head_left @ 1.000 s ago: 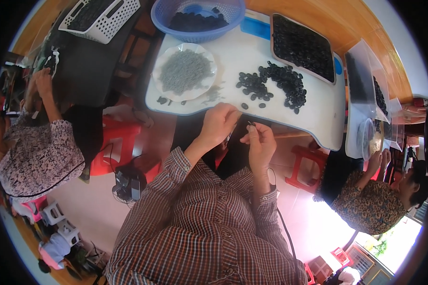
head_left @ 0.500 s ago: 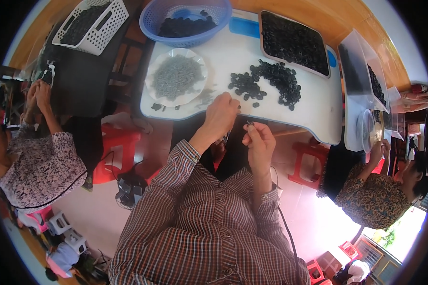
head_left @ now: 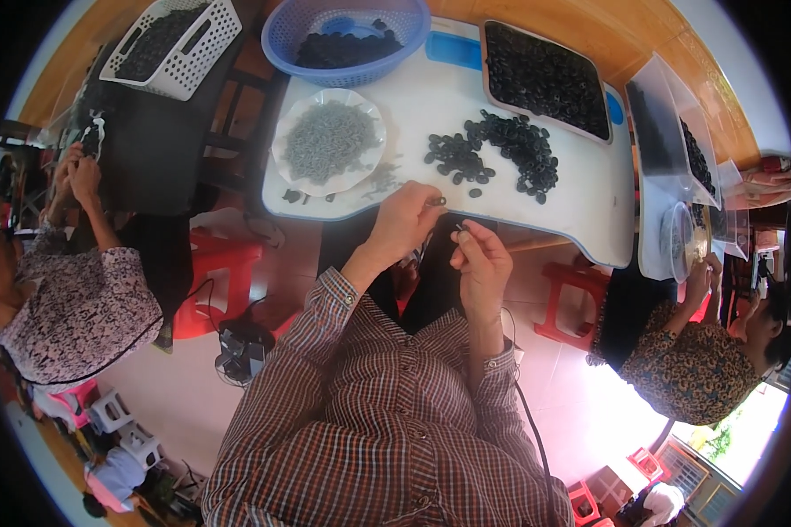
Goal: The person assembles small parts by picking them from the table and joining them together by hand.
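At the near edge of the white table [head_left: 413, 167], my left hand [head_left: 402, 224] pinches a small dark oval piece [head_left: 437, 201] between thumb and fingers. My right hand [head_left: 483, 259] is a little nearer to me and to the right, closed in a pinch on a tiny thin piece with a pale tip [head_left: 460, 227], too small to name. The two hands are apart. Beyond them lie loose black oval pieces [head_left: 527, 154] in a spread pile. To the left, a white scalloped plate [head_left: 283, 167] holds many small grey translucent pieces [head_left: 325, 140].
A blue basket [head_left: 277, 57] with black pieces stands at the back left, and a tray [head_left: 605, 114] full of black ovals at the back right. People work at both sides. Red stools [head_left: 224, 272] flank me; a black cable [head_left: 532, 422] hangs by my right arm.
My left hand has shifted slightly toward me, and the dark oval piece now shows at its fingertips. My right hand has barely moved, still pinching.
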